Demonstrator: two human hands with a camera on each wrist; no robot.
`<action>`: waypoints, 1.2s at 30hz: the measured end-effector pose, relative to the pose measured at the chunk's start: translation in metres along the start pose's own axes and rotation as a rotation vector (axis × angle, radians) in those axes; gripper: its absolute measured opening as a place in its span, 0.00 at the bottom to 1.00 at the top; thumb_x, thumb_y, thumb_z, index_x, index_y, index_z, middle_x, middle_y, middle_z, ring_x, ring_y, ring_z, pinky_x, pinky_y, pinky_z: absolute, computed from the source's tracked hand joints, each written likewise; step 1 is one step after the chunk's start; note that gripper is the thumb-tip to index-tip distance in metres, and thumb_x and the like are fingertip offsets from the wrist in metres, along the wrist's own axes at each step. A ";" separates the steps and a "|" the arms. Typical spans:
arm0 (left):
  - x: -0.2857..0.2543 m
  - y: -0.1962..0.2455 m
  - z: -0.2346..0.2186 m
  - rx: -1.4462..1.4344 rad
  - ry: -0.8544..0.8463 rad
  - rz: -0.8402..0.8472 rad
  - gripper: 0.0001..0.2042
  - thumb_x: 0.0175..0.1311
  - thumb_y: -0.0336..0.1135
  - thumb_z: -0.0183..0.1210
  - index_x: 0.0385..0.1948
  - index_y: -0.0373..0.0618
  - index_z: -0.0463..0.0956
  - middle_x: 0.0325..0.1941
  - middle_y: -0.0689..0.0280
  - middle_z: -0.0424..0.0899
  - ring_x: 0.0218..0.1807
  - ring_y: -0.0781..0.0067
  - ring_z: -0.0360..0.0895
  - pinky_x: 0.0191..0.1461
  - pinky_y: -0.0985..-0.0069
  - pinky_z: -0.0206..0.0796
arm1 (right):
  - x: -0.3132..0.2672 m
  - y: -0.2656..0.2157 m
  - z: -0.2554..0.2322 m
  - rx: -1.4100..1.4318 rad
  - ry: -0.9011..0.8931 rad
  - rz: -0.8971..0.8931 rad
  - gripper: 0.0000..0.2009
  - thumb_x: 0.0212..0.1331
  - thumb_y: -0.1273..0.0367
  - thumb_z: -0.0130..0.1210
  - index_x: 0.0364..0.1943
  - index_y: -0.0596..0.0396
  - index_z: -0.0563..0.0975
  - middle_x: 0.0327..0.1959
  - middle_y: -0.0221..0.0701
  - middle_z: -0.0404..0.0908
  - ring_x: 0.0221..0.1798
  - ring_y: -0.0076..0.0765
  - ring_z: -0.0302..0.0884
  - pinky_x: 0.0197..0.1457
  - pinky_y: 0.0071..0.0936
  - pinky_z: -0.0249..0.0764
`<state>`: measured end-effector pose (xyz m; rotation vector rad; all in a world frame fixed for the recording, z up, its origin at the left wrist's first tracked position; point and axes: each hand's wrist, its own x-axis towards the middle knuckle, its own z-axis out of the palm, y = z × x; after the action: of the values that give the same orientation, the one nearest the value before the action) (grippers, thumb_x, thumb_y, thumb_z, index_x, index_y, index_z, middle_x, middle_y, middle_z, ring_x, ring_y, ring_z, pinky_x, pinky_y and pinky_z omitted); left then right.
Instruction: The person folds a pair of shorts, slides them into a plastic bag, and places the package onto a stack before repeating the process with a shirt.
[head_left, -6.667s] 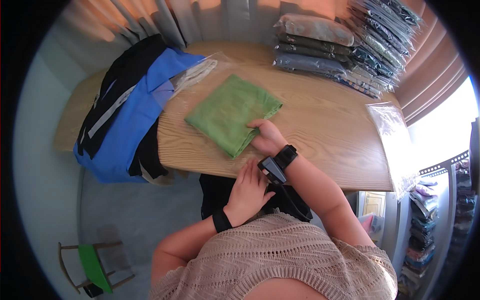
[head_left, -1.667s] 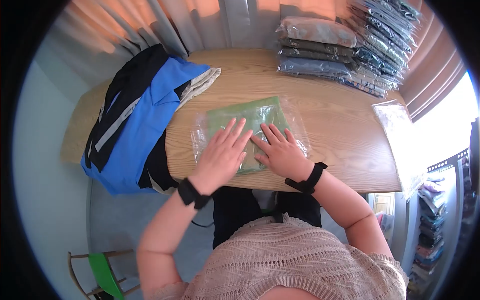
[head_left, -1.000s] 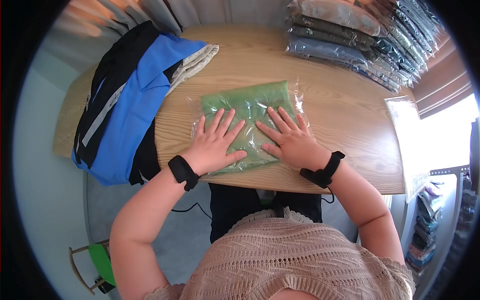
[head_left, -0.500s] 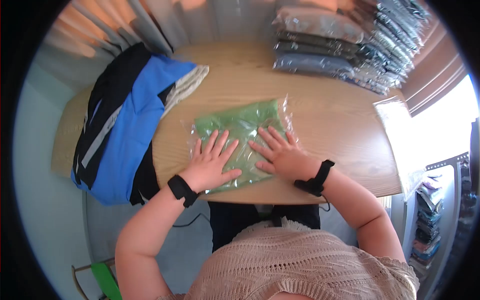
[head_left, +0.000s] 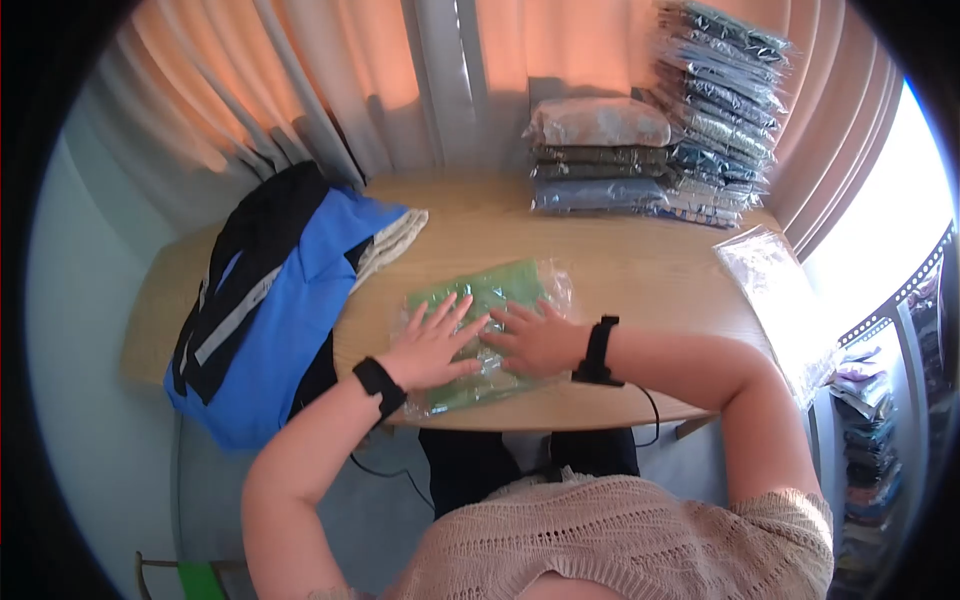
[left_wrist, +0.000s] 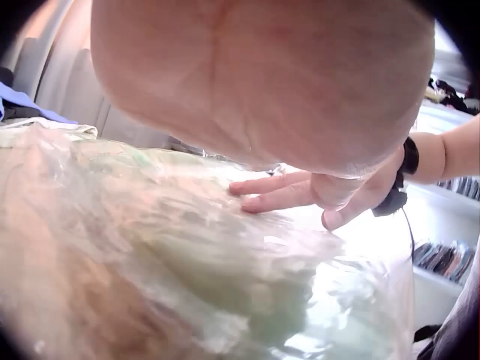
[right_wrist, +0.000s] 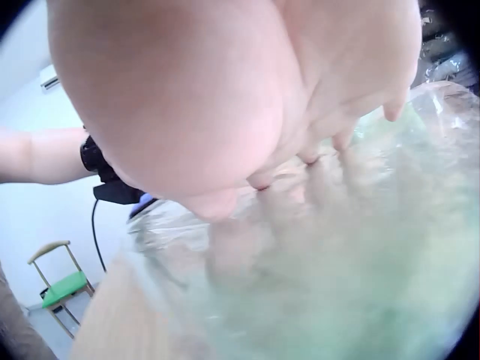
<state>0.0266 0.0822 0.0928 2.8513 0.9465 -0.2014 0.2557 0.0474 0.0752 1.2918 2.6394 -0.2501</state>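
Observation:
A folded green cloth lies inside a clear plastic bag near the table's front edge. My left hand rests on the left part of the bag, its fingers spread. On the right part, my right hand lies with straight fingers pointing left, close to the left fingertips. In the right wrist view the fingertips touch the shiny, wrinkled plastic. The left wrist view shows the bag puffed up a little under the palm. Both hands hide the middle of the cloth.
Blue and black garments hang over the table's left edge. Stacks of bagged clothes stand at the back right. Clear plastic bags lie at the right edge of the wooden table. A cable hangs from the right wristband.
The green cloth was bare earlier and is now in the clear bag. Both hands have come onto the bag; the right hand has turned leftward. The head view has tilted up.

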 end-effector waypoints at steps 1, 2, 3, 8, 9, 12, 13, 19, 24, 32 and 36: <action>0.003 -0.007 0.007 0.018 0.016 0.014 0.36 0.63 0.63 0.43 0.70 0.58 0.46 0.75 0.55 0.39 0.76 0.56 0.32 0.73 0.50 0.27 | 0.002 0.002 -0.006 -0.063 -0.024 -0.001 0.30 0.64 0.49 0.40 0.68 0.39 0.54 0.73 0.40 0.45 0.75 0.51 0.39 0.69 0.64 0.43; 0.002 -0.011 0.008 0.003 0.007 0.005 0.36 0.63 0.63 0.43 0.70 0.58 0.46 0.75 0.55 0.39 0.76 0.56 0.32 0.73 0.50 0.27 | 0.003 0.007 -0.012 -0.056 -0.037 -0.014 0.30 0.64 0.49 0.40 0.68 0.39 0.54 0.73 0.40 0.45 0.75 0.51 0.39 0.69 0.64 0.43; 0.002 -0.016 0.007 0.065 -0.012 0.014 0.37 0.62 0.64 0.43 0.70 0.58 0.46 0.75 0.55 0.39 0.76 0.56 0.32 0.73 0.50 0.27 | 0.003 0.016 -0.017 -0.123 -0.053 -0.024 0.30 0.64 0.48 0.39 0.69 0.38 0.54 0.73 0.39 0.44 0.75 0.49 0.38 0.69 0.63 0.42; 0.004 -0.034 0.018 0.110 -0.067 0.022 0.38 0.61 0.66 0.42 0.70 0.59 0.46 0.75 0.55 0.38 0.76 0.55 0.31 0.73 0.48 0.26 | 0.005 0.052 -0.013 -0.193 -0.061 -0.082 0.29 0.65 0.47 0.39 0.69 0.33 0.53 0.73 0.35 0.44 0.75 0.47 0.39 0.70 0.61 0.43; 0.004 -0.036 0.021 0.099 -0.076 0.021 0.38 0.61 0.66 0.42 0.70 0.59 0.46 0.75 0.55 0.38 0.76 0.55 0.31 0.73 0.48 0.26 | 0.006 0.057 -0.006 -0.168 -0.024 -0.107 0.29 0.65 0.47 0.38 0.69 0.34 0.52 0.73 0.35 0.43 0.75 0.48 0.38 0.70 0.60 0.42; 0.007 -0.037 0.025 0.064 -0.077 0.021 0.39 0.60 0.67 0.42 0.70 0.59 0.45 0.75 0.55 0.37 0.76 0.54 0.31 0.73 0.48 0.26 | 0.010 0.065 0.006 -0.102 0.011 -0.143 0.30 0.66 0.47 0.37 0.70 0.34 0.51 0.74 0.36 0.42 0.75 0.49 0.37 0.72 0.58 0.40; 0.007 -0.038 0.024 0.043 -0.081 0.020 0.39 0.61 0.66 0.43 0.70 0.57 0.45 0.75 0.54 0.37 0.76 0.53 0.31 0.72 0.47 0.26 | 0.011 0.066 0.006 -0.072 0.020 -0.154 0.30 0.66 0.47 0.37 0.70 0.34 0.50 0.74 0.37 0.41 0.75 0.49 0.36 0.72 0.57 0.39; 0.014 -0.043 0.025 -0.014 -0.096 0.026 0.40 0.60 0.64 0.46 0.70 0.56 0.44 0.75 0.54 0.35 0.76 0.51 0.29 0.72 0.46 0.26 | 0.014 0.070 0.009 0.044 0.005 -0.140 0.29 0.67 0.48 0.37 0.70 0.36 0.50 0.74 0.37 0.39 0.75 0.49 0.34 0.73 0.56 0.35; 0.014 -0.040 0.022 -0.021 -0.117 0.022 0.40 0.60 0.64 0.47 0.70 0.56 0.45 0.75 0.54 0.36 0.76 0.51 0.29 0.72 0.46 0.26 | 0.014 0.073 0.016 0.031 0.052 -0.146 0.30 0.66 0.46 0.36 0.70 0.34 0.50 0.74 0.34 0.40 0.76 0.48 0.35 0.73 0.55 0.36; 0.013 -0.040 0.020 -0.024 -0.113 0.006 0.39 0.60 0.65 0.46 0.70 0.57 0.45 0.75 0.55 0.35 0.76 0.52 0.29 0.72 0.46 0.28 | 0.014 0.071 0.013 0.031 0.057 -0.126 0.30 0.66 0.46 0.37 0.70 0.34 0.50 0.74 0.34 0.40 0.76 0.48 0.35 0.72 0.56 0.36; 0.014 -0.037 0.023 0.012 -0.114 -0.011 0.39 0.60 0.65 0.46 0.70 0.58 0.44 0.75 0.55 0.35 0.76 0.53 0.29 0.72 0.47 0.29 | 0.019 0.077 0.017 0.076 0.043 -0.150 0.31 0.64 0.46 0.40 0.70 0.34 0.51 0.74 0.34 0.40 0.76 0.48 0.35 0.73 0.56 0.36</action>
<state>0.0136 0.1166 0.0652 2.8116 0.9414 -0.3675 0.3069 0.1041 0.0490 1.1335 2.7926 -0.3523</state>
